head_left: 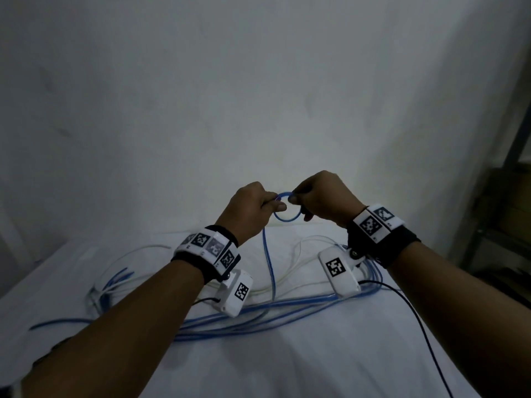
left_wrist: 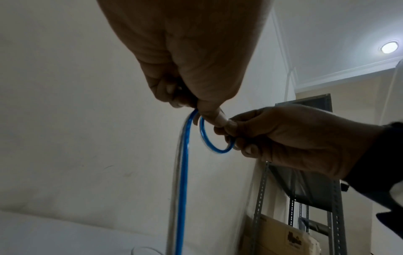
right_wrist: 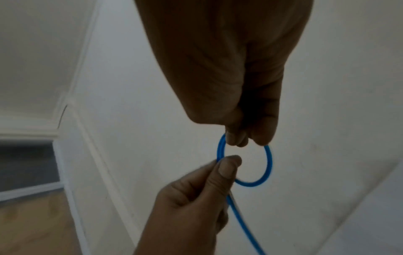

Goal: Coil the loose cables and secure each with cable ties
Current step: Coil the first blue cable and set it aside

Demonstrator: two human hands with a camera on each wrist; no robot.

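Observation:
A blue cable [head_left: 268, 262] rises from the white table [head_left: 316, 354] to both raised hands, where it forms one small loop [head_left: 287, 218]. My left hand [head_left: 253, 208] pinches the cable at the loop's left side between thumb and fingers. My right hand [head_left: 319, 196] pinches the loop's right side. The left wrist view shows the loop [left_wrist: 214, 146] between my left hand [left_wrist: 196, 96] and my right hand [left_wrist: 272, 136], with the cable [left_wrist: 182, 189] hanging down. In the right wrist view the loop [right_wrist: 267, 165] hangs from my right hand [right_wrist: 246, 131], and my left hand [right_wrist: 207, 182] pinches it.
More blue cable [head_left: 258, 317] lies in long loose runs across the table, with clear cables [head_left: 298, 254] among them. A thin black wire [head_left: 425, 334] trails off the right wrist camera. A metal shelf rack [left_wrist: 327, 215] with cardboard boxes stands at the right. A white wall is close behind.

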